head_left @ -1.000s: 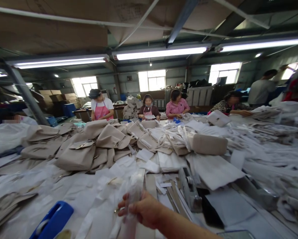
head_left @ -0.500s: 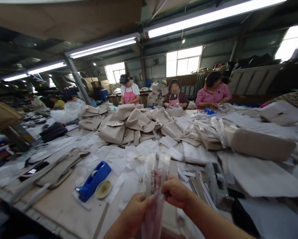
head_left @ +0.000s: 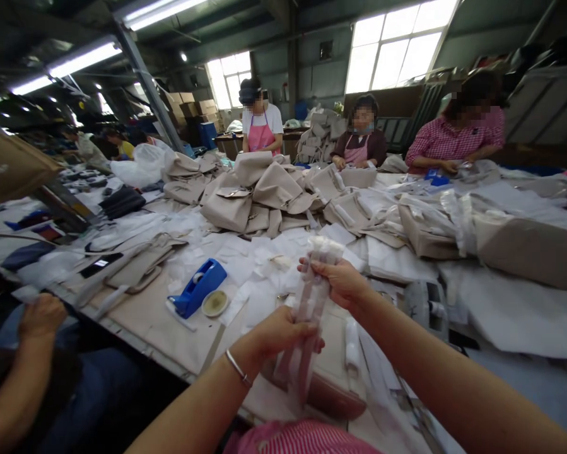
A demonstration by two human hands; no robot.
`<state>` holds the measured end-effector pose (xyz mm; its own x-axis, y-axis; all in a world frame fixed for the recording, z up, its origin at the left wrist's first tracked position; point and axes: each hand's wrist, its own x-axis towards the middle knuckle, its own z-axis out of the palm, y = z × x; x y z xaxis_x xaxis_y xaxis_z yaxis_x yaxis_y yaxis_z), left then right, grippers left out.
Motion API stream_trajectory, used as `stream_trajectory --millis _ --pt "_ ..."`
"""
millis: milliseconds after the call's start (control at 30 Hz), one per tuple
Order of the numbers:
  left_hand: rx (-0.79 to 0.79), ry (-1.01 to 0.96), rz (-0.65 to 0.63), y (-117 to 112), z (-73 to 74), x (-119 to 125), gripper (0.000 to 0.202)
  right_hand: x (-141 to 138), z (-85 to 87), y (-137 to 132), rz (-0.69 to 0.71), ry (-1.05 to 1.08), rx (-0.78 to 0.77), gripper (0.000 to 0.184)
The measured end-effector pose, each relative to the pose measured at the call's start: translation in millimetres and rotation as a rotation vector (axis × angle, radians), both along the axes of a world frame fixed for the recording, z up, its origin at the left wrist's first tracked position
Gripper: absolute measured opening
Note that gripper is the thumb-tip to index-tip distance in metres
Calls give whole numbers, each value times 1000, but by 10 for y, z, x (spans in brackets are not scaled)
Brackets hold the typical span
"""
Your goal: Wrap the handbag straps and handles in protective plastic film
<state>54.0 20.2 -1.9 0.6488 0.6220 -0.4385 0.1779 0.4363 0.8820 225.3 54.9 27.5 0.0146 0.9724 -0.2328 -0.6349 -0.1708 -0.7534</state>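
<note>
My left hand (head_left: 283, 329) is wrapped round the lower part of a beige bag strap (head_left: 306, 299) covered in clear, whitish plastic film. Higher up, my right hand (head_left: 340, 280) grips the same strap near its looped top. Both hands are closed, and the strap stands nearly upright between them. Under it, close to my body, lies a beige handbag (head_left: 333, 343), partly hidden by the strap and my arms. A small white wrapped roll (head_left: 352, 343) rests on the bag's right side.
A blue tape dispenser (head_left: 200, 288) and a round dish (head_left: 215, 304) lie to the left. On the right stands a grey tape dispenser (head_left: 426, 308). Beige bags (head_left: 229, 205) are heaped across the table. Several people work beyond; a person's hand (head_left: 41, 315) is at the lower left.
The view has tipped down. Two side-by-side strap lengths now appear gathered together in my hands. My right hand has shifted up the strap relative to my left.
</note>
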Motion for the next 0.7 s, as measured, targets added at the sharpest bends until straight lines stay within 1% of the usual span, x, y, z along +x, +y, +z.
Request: stream_trajectory --millis 100,167,267,333,433,567,700 --pt "30 -59 38 132 42 81 36 -20 17 56 -14 -58 55 25" --pt "15 -107 87 228 77 137 36 -35 32 79 -9 -84 85 26" --pt "-12 -223 138 343 118 219 37 -48 43 106 18 -91 61 26" --pt "2 -262 152 396 140 269 38 -49 39 118 18 -85 38 26" --pt "29 -251 178 450 174 331 37 -41 37 129 -8 -76 45 26" --pt "23 -250 186 501 231 391 39 -10 65 151 -18 -76 78 27" --pt "53 -262 191 575 313 415 37 33 65 136 24 -84 113 26"
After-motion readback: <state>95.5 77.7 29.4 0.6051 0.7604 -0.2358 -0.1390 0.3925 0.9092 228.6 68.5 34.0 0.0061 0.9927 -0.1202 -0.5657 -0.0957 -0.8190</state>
